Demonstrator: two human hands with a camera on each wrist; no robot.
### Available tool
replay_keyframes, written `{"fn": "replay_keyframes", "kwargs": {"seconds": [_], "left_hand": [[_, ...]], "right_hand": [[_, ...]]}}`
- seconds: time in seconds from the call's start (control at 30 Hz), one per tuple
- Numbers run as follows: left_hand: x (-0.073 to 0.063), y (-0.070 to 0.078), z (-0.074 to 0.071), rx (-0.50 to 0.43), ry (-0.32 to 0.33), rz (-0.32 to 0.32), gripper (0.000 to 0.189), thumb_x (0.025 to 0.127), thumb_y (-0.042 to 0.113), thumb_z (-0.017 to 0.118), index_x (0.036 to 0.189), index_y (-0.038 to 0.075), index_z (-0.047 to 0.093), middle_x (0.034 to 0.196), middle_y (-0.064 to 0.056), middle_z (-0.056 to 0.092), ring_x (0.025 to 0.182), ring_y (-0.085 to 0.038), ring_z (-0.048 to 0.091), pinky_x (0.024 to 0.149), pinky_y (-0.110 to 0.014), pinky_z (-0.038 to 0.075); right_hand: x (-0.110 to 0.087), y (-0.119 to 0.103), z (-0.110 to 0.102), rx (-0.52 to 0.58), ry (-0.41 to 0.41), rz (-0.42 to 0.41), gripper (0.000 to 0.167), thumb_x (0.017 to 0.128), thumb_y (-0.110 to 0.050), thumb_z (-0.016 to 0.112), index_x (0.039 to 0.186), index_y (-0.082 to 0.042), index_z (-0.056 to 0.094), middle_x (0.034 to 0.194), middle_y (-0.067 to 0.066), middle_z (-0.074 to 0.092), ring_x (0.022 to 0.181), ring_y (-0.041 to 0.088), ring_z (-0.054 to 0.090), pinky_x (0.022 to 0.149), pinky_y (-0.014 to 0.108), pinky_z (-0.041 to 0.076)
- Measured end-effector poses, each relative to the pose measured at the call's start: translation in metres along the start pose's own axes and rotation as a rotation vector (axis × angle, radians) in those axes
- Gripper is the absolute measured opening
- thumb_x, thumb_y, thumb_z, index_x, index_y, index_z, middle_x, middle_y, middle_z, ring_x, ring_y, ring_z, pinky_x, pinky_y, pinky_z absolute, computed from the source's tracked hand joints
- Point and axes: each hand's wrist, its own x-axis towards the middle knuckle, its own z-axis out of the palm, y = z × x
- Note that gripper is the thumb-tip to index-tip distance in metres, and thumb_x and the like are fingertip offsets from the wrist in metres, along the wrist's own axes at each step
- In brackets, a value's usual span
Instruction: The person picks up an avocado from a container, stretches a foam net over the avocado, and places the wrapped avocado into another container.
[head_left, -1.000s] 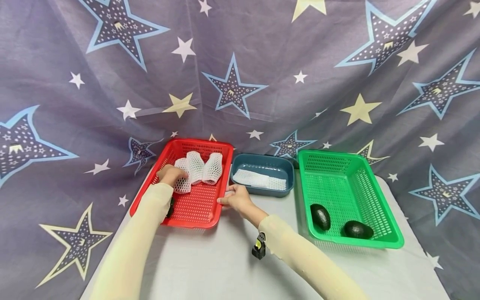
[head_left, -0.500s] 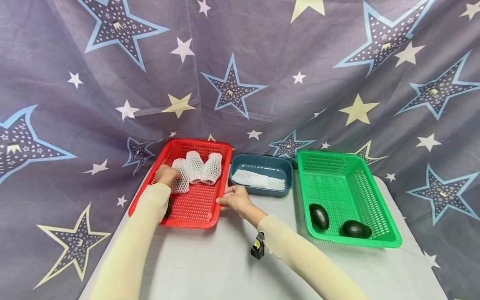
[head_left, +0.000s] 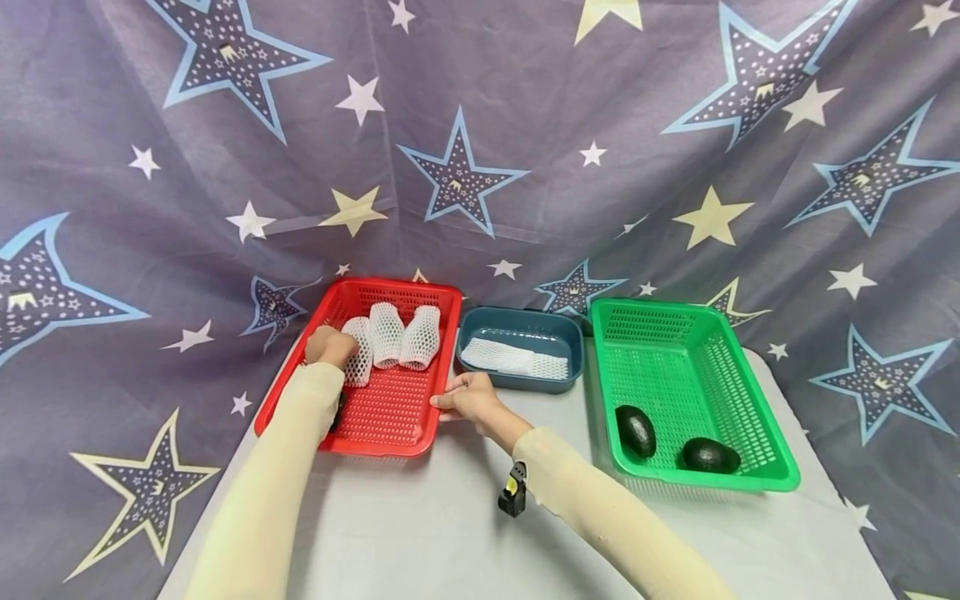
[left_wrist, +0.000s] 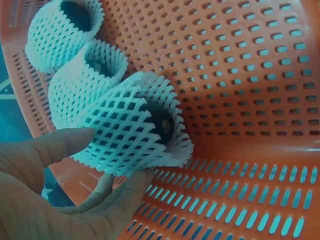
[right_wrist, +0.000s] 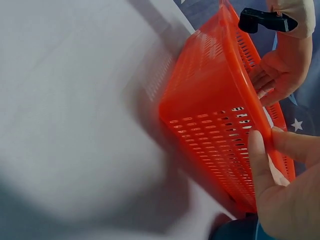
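Note:
My left hand (head_left: 330,346) reaches into the red basket (head_left: 375,452) on the left of the table. In the left wrist view its thumb and fingers pinch an avocado in a white foam net sleeve (left_wrist: 117,127), whose dark stem end (left_wrist: 162,125) shows at the opening. Two more sleeved avocados (head_left: 386,335) lie beside it in a row. My right hand (head_left: 477,396) holds the basket's right rim, thumb and finger to either side of it in the right wrist view (right_wrist: 285,185).
A dark blue tray (head_left: 521,385) with flat white foam nets (head_left: 495,354) stands right of the red basket. Farther right a green basket (head_left: 750,483) holds two bare avocados (head_left: 636,432). A star-patterned cloth (head_left: 465,75) hangs behind the table.
The left hand has shifted slightly left along the nearest sleeved avocado, now covering less of it. The right hand stays on the rim. The whole head view has drifted a little.

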Motion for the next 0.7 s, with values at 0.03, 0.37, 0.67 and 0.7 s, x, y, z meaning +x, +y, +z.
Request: {"fn": "replay_keyframes", "kwargs": {"seconds": [0.03, 0.37, 0.67, 0.7], "left_hand": [[0.002, 0.000, 0.000, -0.001, 0.000, -0.003, 0.057, 0.079, 0.014, 0.068, 0.129, -0.012, 0.059, 0.131, -0.031, 0.062, 0.121, -0.040, 0.062, 0.094, -0.046, 0.057], [-0.004, 0.000, -0.001, -0.030, -0.003, 0.003, 0.060, 0.079, 0.015, 0.067, 0.131, -0.012, 0.057, 0.134, -0.031, 0.061, 0.122, -0.042, 0.061, 0.098, -0.048, 0.055], [-0.017, 0.010, -0.002, -0.017, -0.009, 0.001, 0.068, 0.085, 0.025, 0.061, 0.139, -0.014, 0.049, 0.139, -0.036, 0.052, 0.129, -0.047, 0.053, 0.105, -0.051, 0.050], [-0.019, 0.014, -0.001, -0.032, -0.007, -0.009, 0.072, 0.085, 0.027, 0.063, 0.142, -0.014, 0.045, 0.142, -0.036, 0.048, 0.131, -0.048, 0.050, 0.108, -0.054, 0.047]], "right_hand": [[0.000, 0.000, 0.000, -0.001, -0.003, 0.002, 0.028, 0.085, 0.011, 0.073, 0.107, 0.018, 0.057, 0.072, 0.006, 0.063, 0.053, 0.012, 0.065, 0.069, 0.034, 0.063], [0.000, -0.001, -0.002, -0.009, -0.012, 0.010, 0.025, 0.085, 0.011, 0.073, 0.105, 0.017, 0.059, 0.070, 0.006, 0.066, 0.053, 0.013, 0.065, 0.064, 0.031, 0.062], [-0.007, -0.005, 0.001, -0.052, 0.038, -0.002, 0.027, 0.083, 0.010, 0.075, 0.104, 0.017, 0.059, 0.070, 0.006, 0.061, 0.052, 0.013, 0.063, 0.072, 0.039, 0.063], [-0.008, -0.006, 0.001, -0.080, 0.045, -0.010, 0.028, 0.083, 0.010, 0.076, 0.104, 0.017, 0.059, 0.069, 0.005, 0.061, 0.053, 0.014, 0.063, 0.073, 0.041, 0.063]]}}
